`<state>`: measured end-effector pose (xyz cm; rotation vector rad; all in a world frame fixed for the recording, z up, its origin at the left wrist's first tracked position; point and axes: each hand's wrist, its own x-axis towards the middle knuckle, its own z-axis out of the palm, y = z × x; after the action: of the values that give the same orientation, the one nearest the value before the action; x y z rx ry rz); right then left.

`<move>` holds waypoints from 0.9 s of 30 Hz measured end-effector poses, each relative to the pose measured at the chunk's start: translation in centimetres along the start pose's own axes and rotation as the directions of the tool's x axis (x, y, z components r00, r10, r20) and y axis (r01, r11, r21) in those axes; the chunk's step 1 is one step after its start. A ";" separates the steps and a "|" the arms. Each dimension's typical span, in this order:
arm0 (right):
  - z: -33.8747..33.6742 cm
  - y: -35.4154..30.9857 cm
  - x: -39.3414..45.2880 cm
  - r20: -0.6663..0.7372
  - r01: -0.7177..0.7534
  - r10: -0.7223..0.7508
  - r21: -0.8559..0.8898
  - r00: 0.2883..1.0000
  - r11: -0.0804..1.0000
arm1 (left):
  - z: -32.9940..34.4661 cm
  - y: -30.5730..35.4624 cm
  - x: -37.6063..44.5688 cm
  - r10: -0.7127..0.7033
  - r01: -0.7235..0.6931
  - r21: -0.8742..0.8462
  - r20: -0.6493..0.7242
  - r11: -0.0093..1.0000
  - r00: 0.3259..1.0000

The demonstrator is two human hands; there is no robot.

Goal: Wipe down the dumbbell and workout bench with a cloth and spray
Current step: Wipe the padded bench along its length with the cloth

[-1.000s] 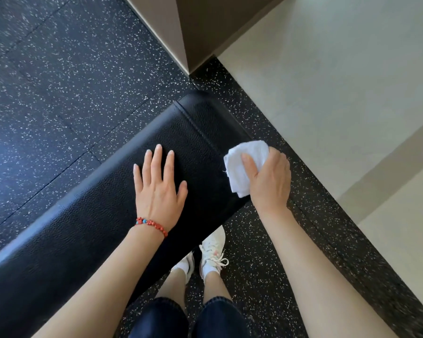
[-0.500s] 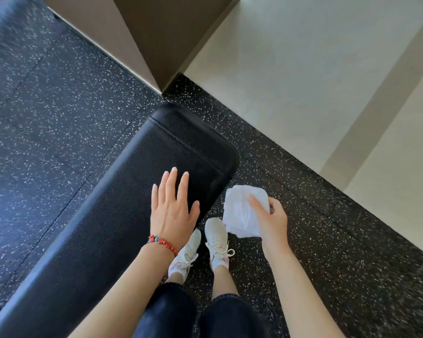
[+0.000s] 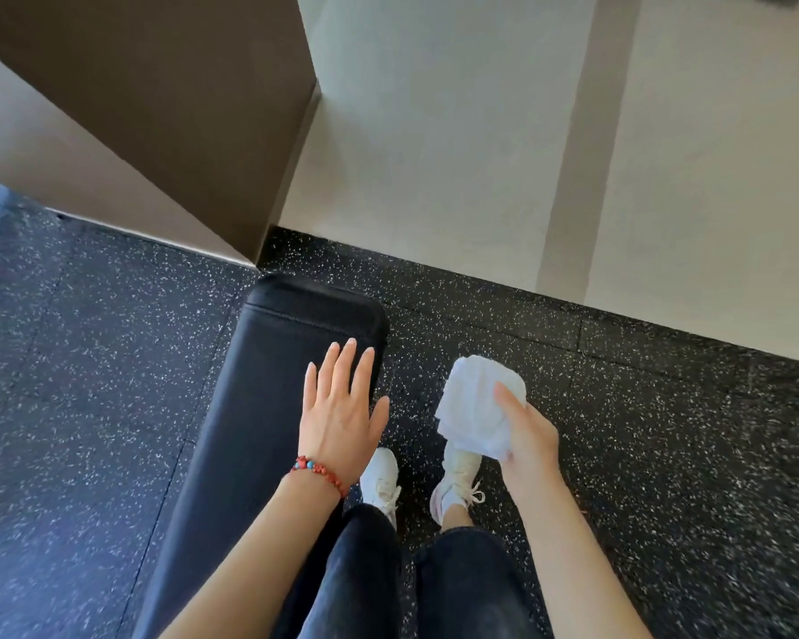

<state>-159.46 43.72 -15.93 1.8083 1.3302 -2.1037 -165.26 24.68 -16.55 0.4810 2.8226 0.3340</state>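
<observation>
The black padded workout bench (image 3: pixel 259 398) runs from the lower left up to its rounded end near the wall corner. My left hand (image 3: pixel 340 408), with a red bead bracelet at the wrist, lies over the bench's right edge with straight fingers. My right hand (image 3: pixel 529 440) grips a bunched white cloth (image 3: pixel 473 403) in the air to the right of the bench, above the floor and my right shoe. No dumbbell or spray bottle is in view.
Black speckled rubber flooring (image 3: pixel 665 431) surrounds the bench. A brown wall corner (image 3: pixel 181 131) stands just beyond the bench's end. Pale tiled floor (image 3: pixel 434 154) lies further out. My legs and white shoes (image 3: pixel 381 477) stand right beside the bench.
My right hand has lifted the cloth off the bench's edge and carried it rightward, clear of the pad. The view has swung, so the bench now runs more upright. My left hand stays on the bench.
</observation>
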 end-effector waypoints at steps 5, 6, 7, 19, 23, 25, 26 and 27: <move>-5.0 -2.3 -2.7 -0.096 0.019 -0.006 0.133 0.995 0.991 | -3.1 5.1 0.1 0.149 -0.149 0.012 -0.020 0.989 0.989; -6.0 -2.9 -3.2 -0.113 0.028 -0.009 0.166 0.994 0.986 | -3.7 6.3 0.2 0.173 -0.173 0.013 -0.005 0.985 0.985; -7.1 -3.4 -3.6 -0.132 0.040 -0.015 0.188 0.991 0.981 | -4.3 7.5 0.3 0.194 -0.194 0.009 0.012 0.981 0.981; -24.6 -11.8 -5.3 -0.356 0.257 -0.149 0.277 0.922 0.926 | -6.0 27.9 1.2 0.469 -0.472 0.040 0.056 0.881 0.881; -31.0 -14.0 -5.5 -0.426 0.315 -0.151 0.345 0.892 0.884 | -5.3 35.9 1.1 0.555 -0.560 0.045 0.083 0.827 0.827; -33.8 -15.0 -5.3 -0.444 0.322 -0.134 0.383 0.886 0.866 | -5.0 39.5 1.0 0.604 -0.608 0.031 0.086 0.793 0.792; -35.1 -15.4 -5.3 -0.452 0.323 -0.123 0.399 0.884 0.858 | -4.9 41.2 1.0 0.629 -0.633 0.024 0.087 0.774 0.772; -36.3 -15.8 -5.2 -0.464 0.326 -0.110 0.415 0.879 0.849 | -4.8 42.9 1.0 0.652 -0.656 0.021 0.091 0.754 0.752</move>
<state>-138.48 74.01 -0.53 2.5556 1.2085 -2.4293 -155.06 63.55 -0.81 1.4722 2.4884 0.3553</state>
